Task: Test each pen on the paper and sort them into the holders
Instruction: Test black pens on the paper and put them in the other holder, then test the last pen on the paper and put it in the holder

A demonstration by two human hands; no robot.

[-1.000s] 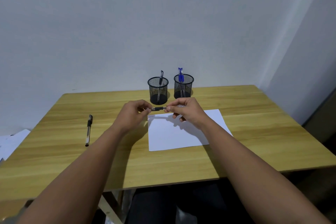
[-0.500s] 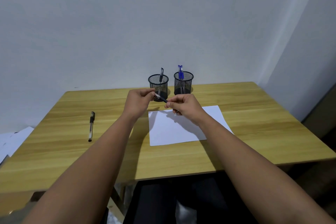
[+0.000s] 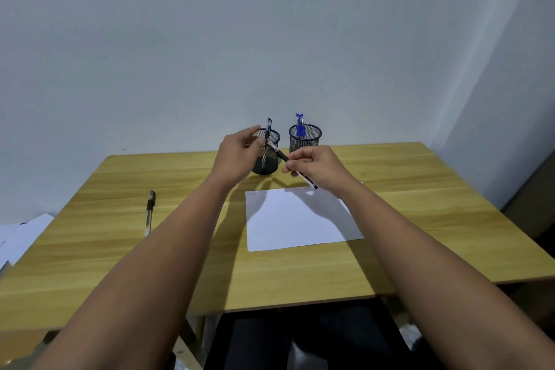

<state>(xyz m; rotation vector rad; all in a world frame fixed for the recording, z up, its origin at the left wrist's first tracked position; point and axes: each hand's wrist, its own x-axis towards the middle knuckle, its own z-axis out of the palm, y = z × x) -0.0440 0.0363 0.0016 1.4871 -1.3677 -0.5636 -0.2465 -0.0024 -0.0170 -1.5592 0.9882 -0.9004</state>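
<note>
wall (image 3: 270,24): plain pale grey | corner at right | table (image 3: 420,213): light wood grain, against wall

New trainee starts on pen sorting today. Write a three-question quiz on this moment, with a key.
1. True or false: the right hand pinches the black pen that hangs in the air behind the white paper.
2. Which holder has blue pens: A, the left holder, or B, the right holder?
3. Fill in: one capped pen lies on the ____ side of the table.

Key: 1 true. 2 B. 3 left. The left hand is at the black pen's other end, in front of the left holder.
</note>
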